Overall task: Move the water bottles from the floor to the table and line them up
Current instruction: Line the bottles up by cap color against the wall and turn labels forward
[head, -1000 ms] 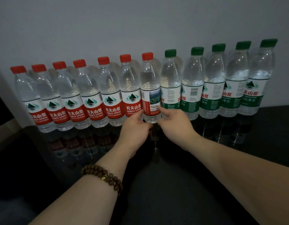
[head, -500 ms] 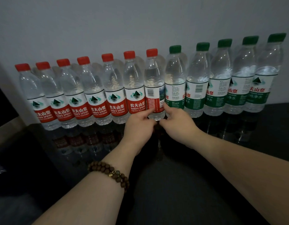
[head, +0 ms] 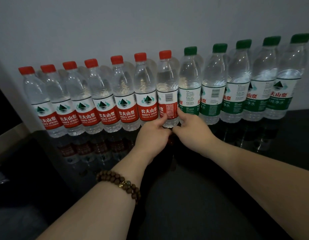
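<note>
The red-capped water bottle (head: 168, 94) is pinched near its base between the left hand (head: 152, 135) and the right hand (head: 191, 134), at the tabletop's (head: 202, 196) rear edge. Six red-capped bottles (head: 122, 94) and five green-capped bottles (head: 237, 87) are lined up beside it. Only its straightening seems left.

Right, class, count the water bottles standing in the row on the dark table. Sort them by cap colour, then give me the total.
Red-capped bottles: 7
Green-capped bottles: 5
Total: 12
</note>
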Demonstrator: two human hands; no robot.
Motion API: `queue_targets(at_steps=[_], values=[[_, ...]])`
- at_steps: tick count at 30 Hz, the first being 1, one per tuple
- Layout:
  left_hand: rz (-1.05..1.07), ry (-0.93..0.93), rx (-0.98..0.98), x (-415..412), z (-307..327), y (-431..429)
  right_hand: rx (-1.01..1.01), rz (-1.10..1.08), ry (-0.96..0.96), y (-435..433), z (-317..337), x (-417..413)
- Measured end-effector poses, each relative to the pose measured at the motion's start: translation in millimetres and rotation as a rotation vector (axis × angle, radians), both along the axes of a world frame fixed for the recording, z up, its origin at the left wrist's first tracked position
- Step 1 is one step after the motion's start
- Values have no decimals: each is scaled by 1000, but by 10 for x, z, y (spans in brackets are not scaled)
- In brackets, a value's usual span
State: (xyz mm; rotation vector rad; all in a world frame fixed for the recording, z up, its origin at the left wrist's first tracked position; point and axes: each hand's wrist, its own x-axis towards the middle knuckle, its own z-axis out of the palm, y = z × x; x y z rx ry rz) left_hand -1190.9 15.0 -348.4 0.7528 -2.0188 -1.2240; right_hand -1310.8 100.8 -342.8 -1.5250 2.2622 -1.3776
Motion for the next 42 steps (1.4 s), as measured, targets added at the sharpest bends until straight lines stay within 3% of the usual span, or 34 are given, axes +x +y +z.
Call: queue_targets(at_steps=[3,7,12,18,21,27,35,39,42], values=[[67,52,65,5,7,-10,-43,-10,-38,8,-21,-9],[75,-45,3,12,28,5,-53,-48,-153,6,-49,-32],[61,-128,-43,-9,21,-23,5,-41,-111,-11,-35,-7],[75,1,-5,-9,-15,-27,15,-36,-37,2,4,9],[114,79,57,11,5,-16,-48,-61,-103,9,-22,-3],[62,-57,-23,8,26,-3,-53,-70,-87,0,-37,7],[15,15,6,-4,-19,-8,-25,-42,-40,3,-25,-11],[119,71,99,-14,-4,-48,-88,-83,-74,10,-31,-14],[53,31,41,-19,-24,-57,-80,-80,-71,17,-27,9]])
